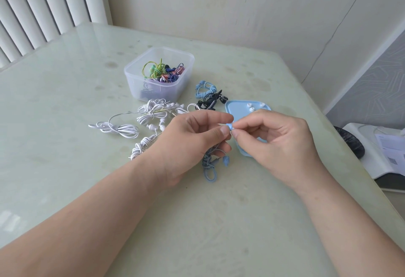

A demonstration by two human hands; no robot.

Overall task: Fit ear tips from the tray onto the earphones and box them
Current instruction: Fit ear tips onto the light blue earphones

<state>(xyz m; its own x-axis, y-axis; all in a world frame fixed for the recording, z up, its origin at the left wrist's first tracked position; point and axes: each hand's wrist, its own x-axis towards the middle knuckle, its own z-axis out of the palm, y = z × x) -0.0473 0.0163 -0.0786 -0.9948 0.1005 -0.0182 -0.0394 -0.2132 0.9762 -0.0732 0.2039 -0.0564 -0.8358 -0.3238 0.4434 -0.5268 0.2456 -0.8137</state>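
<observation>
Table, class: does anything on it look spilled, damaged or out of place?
Nothing is spilled or broken. The white earphones lie in loose bundles beside the clear box, not in it, which fits unfinished work. The table shows dull smudges.

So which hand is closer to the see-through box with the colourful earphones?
Left. The left hand is in front of the clear box, slightly to its right; the right hand is farther right, at the blue tray. Both pinch the blue earbud.
</observation>
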